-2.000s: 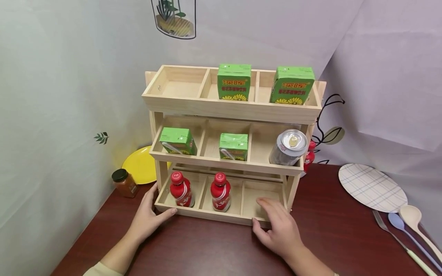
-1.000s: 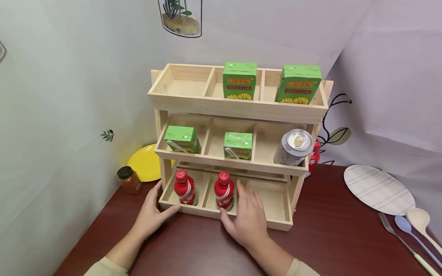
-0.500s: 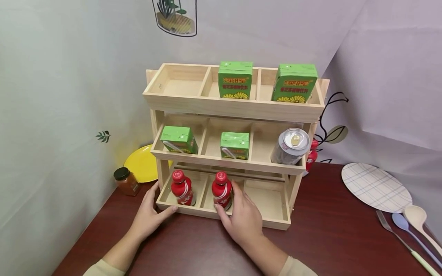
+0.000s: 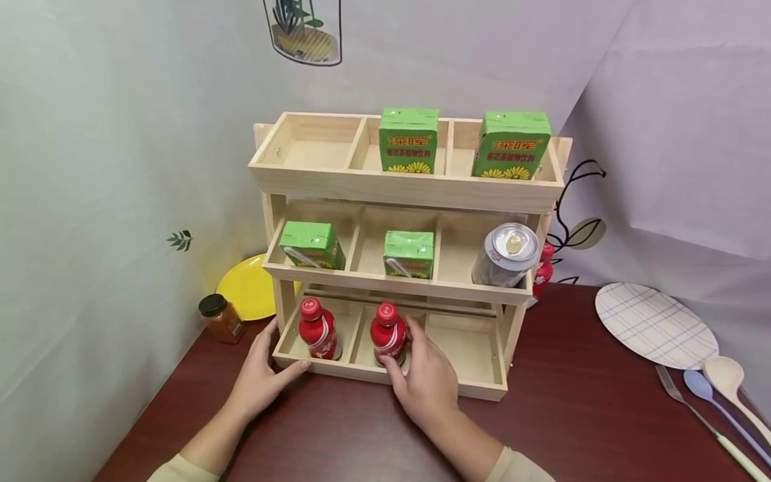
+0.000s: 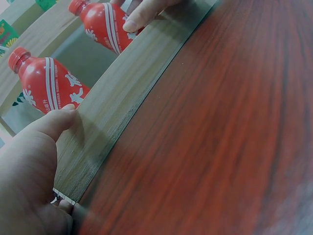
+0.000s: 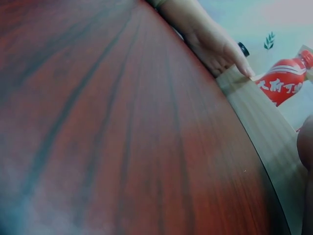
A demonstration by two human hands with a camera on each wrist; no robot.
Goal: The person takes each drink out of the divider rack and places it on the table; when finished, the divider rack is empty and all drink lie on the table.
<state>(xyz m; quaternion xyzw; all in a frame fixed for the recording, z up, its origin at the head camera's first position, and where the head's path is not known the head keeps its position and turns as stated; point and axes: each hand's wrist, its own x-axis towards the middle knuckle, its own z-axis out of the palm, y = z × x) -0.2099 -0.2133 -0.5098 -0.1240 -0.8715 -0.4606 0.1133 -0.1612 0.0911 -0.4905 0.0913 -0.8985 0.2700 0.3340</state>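
- The middle bottle (image 4: 388,335) stands in the middle compartment of the rack's bottom tier; fingers cover its right side, and whether its base touches the compartment floor is hard to tell.
- The right hand (image 4: 429,385) has its grip around that bottle, thumb in front; the right wrist view catches only a dark sliver of this hand.
- The left hand (image 4: 259,381) grips the corner of the rack (image 4: 409,191), thumb on the front rim, most fingertips hidden.
- The left bottle (image 4: 319,333) stands one compartment over.
- Above, tray fronts hide the bases of the green cartons (image 4: 408,144) and the can (image 4: 506,258).
- The rack blocks part of the rear bottle (image 4: 543,271) and the yellow plate (image 4: 247,288).
- The jar (image 4: 221,318) sits near that plate, its label unreadable.
- On the counter (image 4: 331,428), the frame crops the handles of the fork (image 4: 671,388) and ladle (image 4: 725,375).
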